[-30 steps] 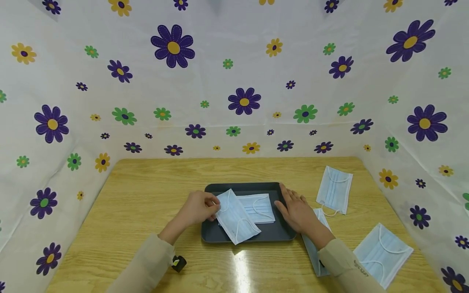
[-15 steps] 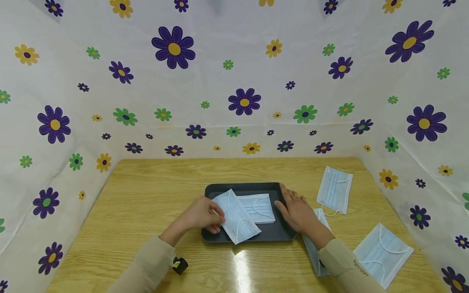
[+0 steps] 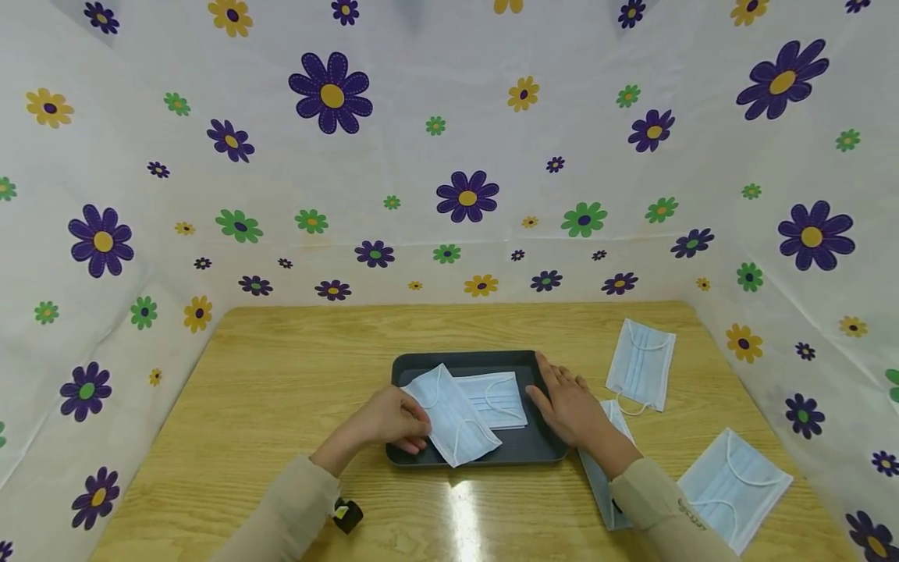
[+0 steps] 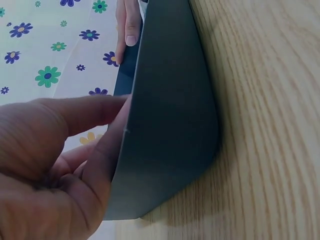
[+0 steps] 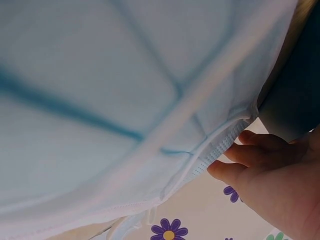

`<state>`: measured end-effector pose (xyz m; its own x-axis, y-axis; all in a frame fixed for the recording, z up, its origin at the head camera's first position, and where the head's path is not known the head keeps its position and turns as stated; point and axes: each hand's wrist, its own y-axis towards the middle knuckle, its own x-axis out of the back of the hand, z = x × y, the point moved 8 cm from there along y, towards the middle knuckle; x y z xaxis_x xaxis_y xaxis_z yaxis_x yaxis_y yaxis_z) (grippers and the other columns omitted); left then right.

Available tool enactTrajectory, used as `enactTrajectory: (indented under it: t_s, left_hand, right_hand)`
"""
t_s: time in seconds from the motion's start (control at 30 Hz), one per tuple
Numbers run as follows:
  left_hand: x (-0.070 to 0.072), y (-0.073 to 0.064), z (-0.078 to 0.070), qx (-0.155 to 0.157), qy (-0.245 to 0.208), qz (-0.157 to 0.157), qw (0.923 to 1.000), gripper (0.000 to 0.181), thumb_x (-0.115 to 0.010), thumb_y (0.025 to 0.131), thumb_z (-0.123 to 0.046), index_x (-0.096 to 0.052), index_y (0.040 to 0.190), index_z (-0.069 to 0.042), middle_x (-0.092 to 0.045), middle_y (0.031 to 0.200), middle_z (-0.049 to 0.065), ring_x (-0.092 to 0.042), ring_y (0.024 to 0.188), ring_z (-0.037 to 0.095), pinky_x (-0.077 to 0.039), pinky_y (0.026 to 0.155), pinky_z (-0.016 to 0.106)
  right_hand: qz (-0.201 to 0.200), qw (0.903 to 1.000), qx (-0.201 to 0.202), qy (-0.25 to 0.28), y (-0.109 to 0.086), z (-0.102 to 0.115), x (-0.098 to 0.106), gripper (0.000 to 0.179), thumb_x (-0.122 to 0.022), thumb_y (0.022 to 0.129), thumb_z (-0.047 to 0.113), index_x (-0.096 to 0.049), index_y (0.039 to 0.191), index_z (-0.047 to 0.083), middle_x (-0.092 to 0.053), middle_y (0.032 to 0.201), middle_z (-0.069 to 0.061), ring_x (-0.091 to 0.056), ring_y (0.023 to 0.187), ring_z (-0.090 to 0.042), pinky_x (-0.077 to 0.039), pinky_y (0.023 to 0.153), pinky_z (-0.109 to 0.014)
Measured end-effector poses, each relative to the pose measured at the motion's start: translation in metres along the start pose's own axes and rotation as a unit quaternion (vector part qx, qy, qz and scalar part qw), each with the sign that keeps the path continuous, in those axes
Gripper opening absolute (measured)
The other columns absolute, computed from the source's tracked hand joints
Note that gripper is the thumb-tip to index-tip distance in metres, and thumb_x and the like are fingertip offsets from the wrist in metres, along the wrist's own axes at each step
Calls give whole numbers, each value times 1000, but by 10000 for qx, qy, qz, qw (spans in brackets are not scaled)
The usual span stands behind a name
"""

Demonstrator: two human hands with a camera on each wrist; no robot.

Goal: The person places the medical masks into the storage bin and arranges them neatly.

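Note:
A dark grey tray (image 3: 541,451) sits on the table with light blue face masks in it. One face mask (image 3: 453,421) lies slanted over another mask (image 3: 500,398) that lies lengthwise. My left hand (image 3: 382,421) reaches over the tray's left side, thumb and fingers pinching at the slanted mask's left edge. In the left wrist view, the tray wall (image 4: 172,100) hides those fingertips. My right hand (image 3: 572,410) rests with extended fingers along the tray's right rim. A blurred mask (image 5: 90,150) fills much of the right wrist view, beside the right fingers.
A mask (image 3: 600,480) lies partly under my right forearm, touching the tray's right side. Two more masks lie further right, one at the back (image 3: 641,363) and one nearer (image 3: 733,488). A small black object (image 3: 348,517) is beside my left sleeve. Flower-printed cloth (image 3: 393,140) surrounds the table.
My left hand has slid toward me along the slanted mask's left edge. That mask has shifted very slightly to the right. My right hand stays in place.

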<state>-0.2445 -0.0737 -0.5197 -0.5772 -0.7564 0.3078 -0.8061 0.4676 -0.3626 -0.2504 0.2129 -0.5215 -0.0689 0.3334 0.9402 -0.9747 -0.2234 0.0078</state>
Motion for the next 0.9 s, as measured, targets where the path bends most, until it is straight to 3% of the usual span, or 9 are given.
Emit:
enactTrajectory:
  t_s: [0.33, 0.57, 0.9]
  left_hand:
    - [7, 1, -2, -57, -215, -857, 9961, 11, -80, 90, -3, -76, 96, 5, -79, 82, 12, -75, 67, 16, -64, 65, 33]
    - [7, 1, -3, -67, -283, -1136, 9931, 6, -78, 88, 4, -74, 92, 5, -75, 75, 9, -73, 63, 15, -64, 63, 34]
    - [10, -2, 2, 186, -1134, -1279, 9851, 44, -78, 85, 6, -54, 121, 10, -76, 91, 19, -75, 68, 20, -66, 66, 39]
  right_hand:
    - [54, 10000, -33, 9, 0, 1, 0, 71, -41, 114, 43, -18, 169, 4, -45, 159, -33, -42, 148, -53, -29, 120, -72]
    - [51, 10000, -36, 17, -1, 2, 1, 71, -42, 114, 42, -18, 168, 4, -45, 159, -33, -42, 148, -53, -29, 120, -72]
    - [25, 10000, -34, -47, -1, 3, 2, 71, -43, 114, 41, -19, 168, 2, -46, 157, -33, -43, 147, -53, -30, 120, -71]
